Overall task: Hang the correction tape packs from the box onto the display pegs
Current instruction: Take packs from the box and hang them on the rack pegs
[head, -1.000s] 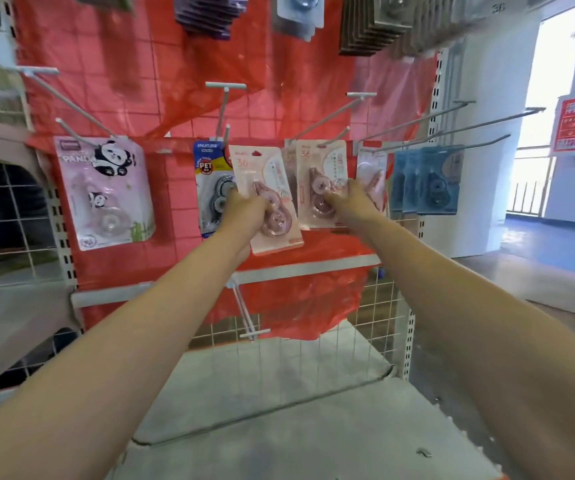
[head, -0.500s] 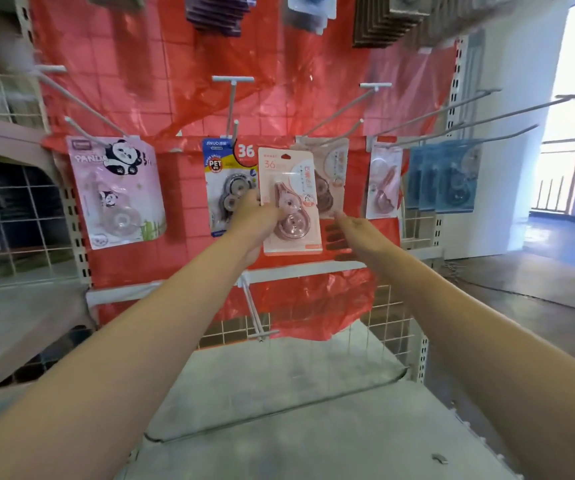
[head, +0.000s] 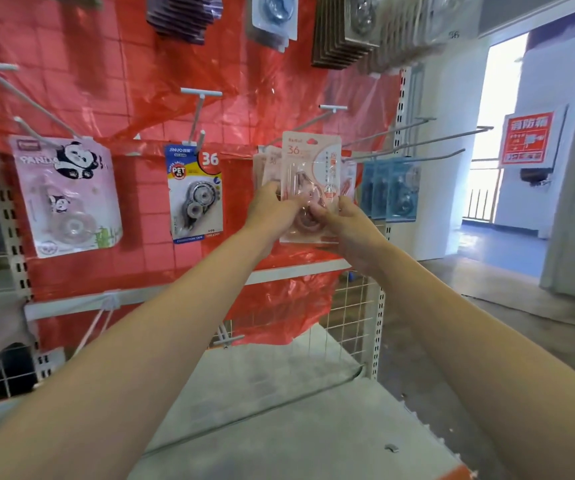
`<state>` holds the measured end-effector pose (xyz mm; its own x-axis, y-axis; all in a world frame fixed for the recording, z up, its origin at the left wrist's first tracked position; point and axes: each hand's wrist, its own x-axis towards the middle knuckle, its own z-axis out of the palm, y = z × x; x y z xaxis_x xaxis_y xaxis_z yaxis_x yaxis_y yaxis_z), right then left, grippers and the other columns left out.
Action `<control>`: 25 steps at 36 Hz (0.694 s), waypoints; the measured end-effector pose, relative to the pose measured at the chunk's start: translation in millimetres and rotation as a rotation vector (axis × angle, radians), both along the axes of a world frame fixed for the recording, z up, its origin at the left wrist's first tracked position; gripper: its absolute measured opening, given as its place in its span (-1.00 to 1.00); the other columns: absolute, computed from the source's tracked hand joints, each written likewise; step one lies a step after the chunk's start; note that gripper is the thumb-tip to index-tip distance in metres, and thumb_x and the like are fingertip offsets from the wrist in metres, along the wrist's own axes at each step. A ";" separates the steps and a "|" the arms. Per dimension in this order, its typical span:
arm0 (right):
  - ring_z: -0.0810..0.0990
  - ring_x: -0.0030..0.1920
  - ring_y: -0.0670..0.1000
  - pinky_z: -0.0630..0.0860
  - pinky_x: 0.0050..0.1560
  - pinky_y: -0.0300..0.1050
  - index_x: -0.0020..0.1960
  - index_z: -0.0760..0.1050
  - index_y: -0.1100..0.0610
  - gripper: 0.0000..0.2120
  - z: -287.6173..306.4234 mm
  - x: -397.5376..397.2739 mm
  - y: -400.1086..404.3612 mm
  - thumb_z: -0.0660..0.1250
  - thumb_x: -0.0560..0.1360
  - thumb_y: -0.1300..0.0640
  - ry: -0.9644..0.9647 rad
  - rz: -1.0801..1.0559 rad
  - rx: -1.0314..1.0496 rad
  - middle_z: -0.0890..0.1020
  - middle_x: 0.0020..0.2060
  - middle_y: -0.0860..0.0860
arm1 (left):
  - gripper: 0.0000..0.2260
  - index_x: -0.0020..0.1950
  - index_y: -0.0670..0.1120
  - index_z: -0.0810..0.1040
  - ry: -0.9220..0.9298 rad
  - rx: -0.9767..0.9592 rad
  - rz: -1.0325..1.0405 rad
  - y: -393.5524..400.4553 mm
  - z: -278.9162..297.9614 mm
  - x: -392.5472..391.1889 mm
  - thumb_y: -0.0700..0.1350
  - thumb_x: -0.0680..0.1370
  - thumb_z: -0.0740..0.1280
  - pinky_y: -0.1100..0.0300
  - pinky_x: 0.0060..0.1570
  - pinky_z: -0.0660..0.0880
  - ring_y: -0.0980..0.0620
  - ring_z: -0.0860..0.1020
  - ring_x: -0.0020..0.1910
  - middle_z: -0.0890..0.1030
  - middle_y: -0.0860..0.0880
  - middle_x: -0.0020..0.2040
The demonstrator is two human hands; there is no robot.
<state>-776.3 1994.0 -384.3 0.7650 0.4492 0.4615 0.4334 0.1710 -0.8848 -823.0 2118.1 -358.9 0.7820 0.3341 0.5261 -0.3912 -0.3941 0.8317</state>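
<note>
While both your arms reach forward to the rack, your left hand [head: 272, 211] grips the left edge of a pink pack [head: 310, 188], fingers curled round it, and your right hand [head: 346, 225] holds the same pack from the lower right, with the thumb on its front. The pack stands upright and faces you, and its top edge is near the tip of a peg [head: 317, 119] with a white T-shaped end; you cannot tell from here if the hole is already on the peg. Just behind the pack hang more pink packs [head: 267, 164] of the same kind, partly hidden. To the right, blue packs [head: 390, 188] hang on long wire pegs [head: 417, 143]. To the left, a blue and yellow pack [head: 194, 194] marked 36 hangs on its own peg, and further left hangs a large panda pack [head: 66, 195]. Behind all of them a red plastic sheet [head: 106, 81] covers the wire grid. Below your arms lies a grey shelf [head: 279, 427]. At the far right you see a doorway with bright light and a red sign [head: 527, 138] on the wall.
</note>
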 end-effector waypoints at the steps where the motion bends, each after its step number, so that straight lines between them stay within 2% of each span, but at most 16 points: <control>1: 0.66 -0.13 -0.03 0.58 -0.02 -0.07 0.04 0.49 0.12 -0.90 1.3 0.1 -0.5 0.29 0.57 0.10 -0.009 0.007 0.010 0.66 -0.13 0.04 | -0.84 0.07 -0.12 0.54 -0.003 -0.004 0.000 -1.1 1.9 -0.1 -0.09 0.54 0.37 -0.01 0.13 0.53 -0.07 0.59 0.06 0.62 -0.10 0.02; 4: 0.63 -0.08 0.04 0.53 0.10 0.08 0.04 0.54 0.13 -0.88 5.8 -2.2 -0.7 0.31 0.56 0.09 -0.006 -0.028 0.021 0.66 -0.12 0.07 | -0.73 0.13 -0.17 0.56 0.009 0.011 0.016 -4.0 5.0 -1.5 -0.01 0.55 0.36 0.04 0.09 0.50 -0.07 0.58 0.06 0.63 -0.13 0.05; 7: 0.62 0.02 0.12 0.50 0.18 0.18 0.12 0.57 0.20 -0.77 8.5 -2.0 -0.3 0.29 0.58 0.08 -0.006 -0.075 -0.003 0.67 -0.01 0.16 | -0.73 0.16 -0.18 0.54 0.030 0.040 0.028 -3.6 5.7 -0.4 -0.03 0.57 0.32 -0.03 0.14 0.49 -0.12 0.57 0.10 0.62 -0.16 0.08; 11: 0.63 -0.01 0.07 0.54 0.12 0.14 0.13 0.57 0.16 -0.77 9.1 0.1 -1.2 0.30 0.58 0.04 0.025 -0.075 0.004 0.67 -0.06 0.08 | -0.75 0.15 -0.19 0.55 0.041 0.092 0.041 -2.9 5.0 0.8 -0.05 0.58 0.29 -0.03 0.15 0.48 -0.11 0.56 0.09 0.61 -0.15 0.07; 14: 0.65 -0.04 0.01 0.58 0.01 0.00 0.11 0.57 0.13 -0.81 8.5 4.8 -1.3 0.29 0.58 0.06 0.048 -0.061 0.018 0.68 -0.09 0.03 | -0.79 0.08 -0.18 0.54 0.051 0.115 0.063 -1.8 1.0 3.0 -0.05 0.57 0.30 -0.03 0.08 0.48 -0.12 0.55 0.02 0.60 -0.17 0.03; 17: 0.65 -0.05 0.00 0.59 0.01 -0.06 0.13 0.55 0.18 -0.78 8.4 12.7 2.7 0.29 0.58 0.07 0.049 -0.088 0.001 0.67 -0.09 0.03 | -0.84 -0.01 -0.14 0.52 0.065 0.174 0.094 1.2 -7.3 3.1 -0.05 0.58 0.30 0.13 -0.15 0.38 -0.04 0.48 -0.12 0.54 -0.10 -0.10; 18: 0.64 -0.03 0.01 0.59 0.04 -0.04 0.16 0.53 0.21 -0.75 8.9 15.8 5.4 0.30 0.57 0.07 0.051 -0.122 -0.008 0.66 -0.08 0.04 | -0.86 -0.06 -0.12 0.51 0.079 0.193 0.101 3.1 -12.1 3.1 -0.05 0.59 0.30 0.12 -0.15 0.39 -0.06 0.48 -0.14 0.53 -0.09 -0.12; 21: 0.62 0.07 0.07 0.54 0.18 0.09 0.24 0.45 0.22 -0.64 9.4 28.9 19.0 0.34 0.55 0.03 0.038 -0.222 -0.065 0.64 0.04 0.09 | -0.80 -0.23 -0.06 0.46 0.154 0.249 0.095 12.0 -31.8 3.3 -0.07 0.58 0.30 -0.06 0.00 0.53 -0.19 0.61 -0.07 0.62 -0.18 -0.13; 23: 0.58 0.11 0.11 0.51 0.21 0.15 0.29 0.35 0.25 -0.55 8.8 36.4 29.7 0.34 0.54 0.00 -0.009 -0.285 -0.132 0.59 0.11 0.13 | -0.85 -0.14 -0.09 0.50 0.237 0.399 0.122 19.9 -47.4 2.9 -0.05 0.58 0.31 0.01 -0.01 0.50 -0.18 0.60 0.00 0.64 -0.19 -0.06; 25: 0.50 0.11 0.07 0.47 0.21 0.06 0.34 0.22 0.28 -0.49 7.3 45.2 40.8 0.28 0.58 -0.02 -0.067 -0.366 -0.241 0.50 0.14 0.11 | -0.79 0.08 -0.16 0.52 0.317 0.565 0.156 27.3 -62.5 1.8 -0.04 0.58 0.31 0.14 -0.04 0.44 -0.12 0.57 0.06 0.61 -0.13 0.00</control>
